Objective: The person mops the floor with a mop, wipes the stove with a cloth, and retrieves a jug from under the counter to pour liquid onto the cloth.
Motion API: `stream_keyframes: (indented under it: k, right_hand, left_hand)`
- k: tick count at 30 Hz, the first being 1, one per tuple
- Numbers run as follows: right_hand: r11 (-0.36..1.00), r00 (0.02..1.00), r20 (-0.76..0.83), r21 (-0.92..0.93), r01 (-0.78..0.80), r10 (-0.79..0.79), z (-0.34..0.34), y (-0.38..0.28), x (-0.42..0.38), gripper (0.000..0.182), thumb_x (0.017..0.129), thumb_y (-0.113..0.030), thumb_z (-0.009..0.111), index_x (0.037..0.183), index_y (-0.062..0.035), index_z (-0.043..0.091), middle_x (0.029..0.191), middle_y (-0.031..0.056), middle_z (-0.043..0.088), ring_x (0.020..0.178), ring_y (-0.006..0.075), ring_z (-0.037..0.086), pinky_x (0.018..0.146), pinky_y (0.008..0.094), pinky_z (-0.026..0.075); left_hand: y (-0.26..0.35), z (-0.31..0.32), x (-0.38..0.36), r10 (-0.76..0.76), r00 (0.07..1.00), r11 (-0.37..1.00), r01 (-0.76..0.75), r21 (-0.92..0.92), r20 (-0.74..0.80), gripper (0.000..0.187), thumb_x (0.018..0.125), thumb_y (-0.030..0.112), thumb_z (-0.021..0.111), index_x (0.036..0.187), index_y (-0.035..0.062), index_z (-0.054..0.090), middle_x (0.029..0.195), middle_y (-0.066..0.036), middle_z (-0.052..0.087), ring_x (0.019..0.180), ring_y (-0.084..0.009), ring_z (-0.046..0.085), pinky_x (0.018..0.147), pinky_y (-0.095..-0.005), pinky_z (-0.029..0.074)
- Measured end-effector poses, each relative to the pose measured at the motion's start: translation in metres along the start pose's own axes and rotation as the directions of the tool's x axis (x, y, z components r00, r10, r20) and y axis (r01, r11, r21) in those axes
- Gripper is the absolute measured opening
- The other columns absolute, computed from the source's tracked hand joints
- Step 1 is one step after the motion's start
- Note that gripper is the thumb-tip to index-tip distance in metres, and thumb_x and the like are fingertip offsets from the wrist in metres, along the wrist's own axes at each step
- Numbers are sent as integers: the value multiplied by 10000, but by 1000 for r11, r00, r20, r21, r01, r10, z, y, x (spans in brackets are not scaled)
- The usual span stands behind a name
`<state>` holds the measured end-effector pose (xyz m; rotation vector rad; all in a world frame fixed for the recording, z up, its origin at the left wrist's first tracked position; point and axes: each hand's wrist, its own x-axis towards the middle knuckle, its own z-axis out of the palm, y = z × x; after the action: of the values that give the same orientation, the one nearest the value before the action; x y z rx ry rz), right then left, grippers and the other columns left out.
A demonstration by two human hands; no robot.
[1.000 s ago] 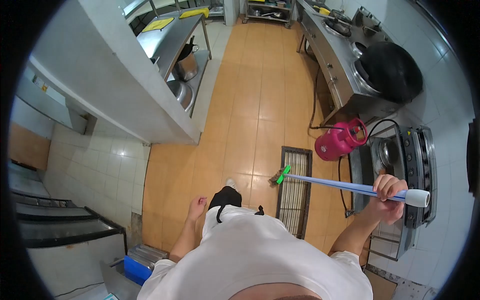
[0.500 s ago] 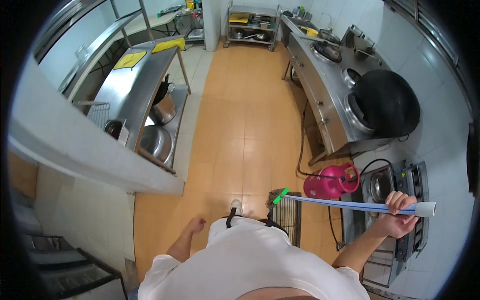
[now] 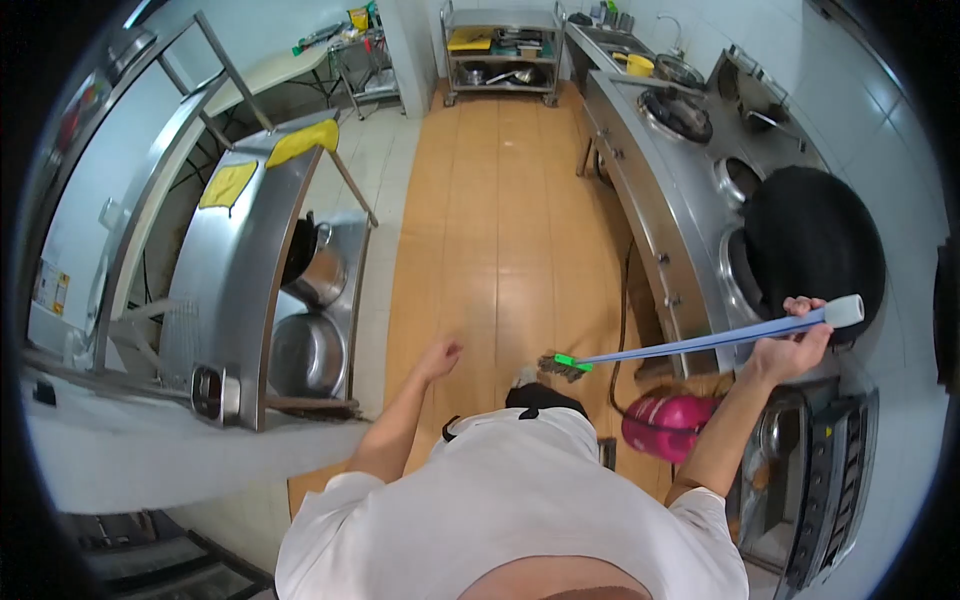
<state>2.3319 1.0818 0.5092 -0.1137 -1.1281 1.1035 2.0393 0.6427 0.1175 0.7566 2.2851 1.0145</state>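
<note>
In the head view, my right hand is wrapped round the upper end of a mop's blue handle, close to its white end cap. The handle slants down to the left, to a green clamp with a short, dark, stringy mop head. That mop head rests on the orange tiled floor, just in front of my shoe. My left hand hangs over the floor with its fingers curled, nothing visible in them.
On the right, a steel stove counter carries a large black wok. Beneath my right arm are a pink gas cylinder and an oven. A steel table holding yellow cloths stands left; a trolley is at the back.
I have moved forward, so the stove and gas cylinder are nearer. The mop came along in my right hand, past the floor grate. My left hand has swung forward.
</note>
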Motion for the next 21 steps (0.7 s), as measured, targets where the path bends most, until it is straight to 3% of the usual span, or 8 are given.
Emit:
stream_keyframes:
  k: [5,6,8,9,10,12,14,21]
  right_hand:
    - [997,996,-66,-44,56,-59,92,138,94,235,1007,-121,480,1040,97,562,1031,183,615,855,207,605,808,351,505]
    - [995,994,-80,-74,64,-70,115,160,113,206,999,-98,495,1018,92,573,1033,178,629,867,203,621,825,337,509]
    - [997,991,-123,-70,45,-54,145,211,153,138,952,-65,594,983,68,608,970,152,663,898,181,634,805,302,508]
    - [999,990,-136,-28,29,-32,164,233,172,122,919,-55,643,963,56,614,942,133,666,874,163,631,777,286,505]
    - [1000,989,-148,14,18,-15,182,252,190,127,885,-44,692,943,44,621,914,114,669,851,146,627,748,270,502]
    - [997,987,-160,-74,-33,21,217,285,218,160,831,-46,755,895,22,624,856,74,651,787,119,599,704,245,484]
    - [982,987,-157,-178,-64,35,240,322,235,198,783,-47,804,853,3,626,803,37,627,732,97,566,670,225,465]
    - [677,985,63,-733,-64,162,240,529,241,355,721,-300,867,817,-58,624,720,-13,569,664,103,512,615,261,434]
  left_hand:
    - [-109,8,-11,-356,931,932,347,108,77,255,829,214,585,947,25,709,963,-198,704,942,-313,679,831,-397,524]
    - [-126,13,-23,-387,922,899,381,215,-14,206,860,185,586,822,14,693,733,-110,691,712,-184,657,647,-329,521]
    - [-125,10,-46,-637,767,766,618,177,80,319,812,263,566,978,37,717,994,-209,699,922,-311,686,805,-403,527]
    - [-144,15,-56,-692,694,721,675,155,197,322,815,269,564,972,35,719,976,-207,701,851,-304,690,742,-414,531]
    - [-175,24,-63,-545,776,810,389,440,317,347,833,289,540,987,34,717,961,-193,703,802,-291,685,696,-418,528]
    - [-141,26,-67,-731,614,681,686,256,298,357,840,301,528,988,37,716,973,-195,700,830,-301,680,721,-425,524]
    - [-119,21,-51,-777,562,618,767,172,285,367,846,313,516,989,39,715,984,-197,697,858,-310,674,746,-433,520]
    - [-143,-62,166,-730,640,682,708,186,240,406,869,356,475,993,49,711,1024,-205,685,957,-343,654,833,-460,506]
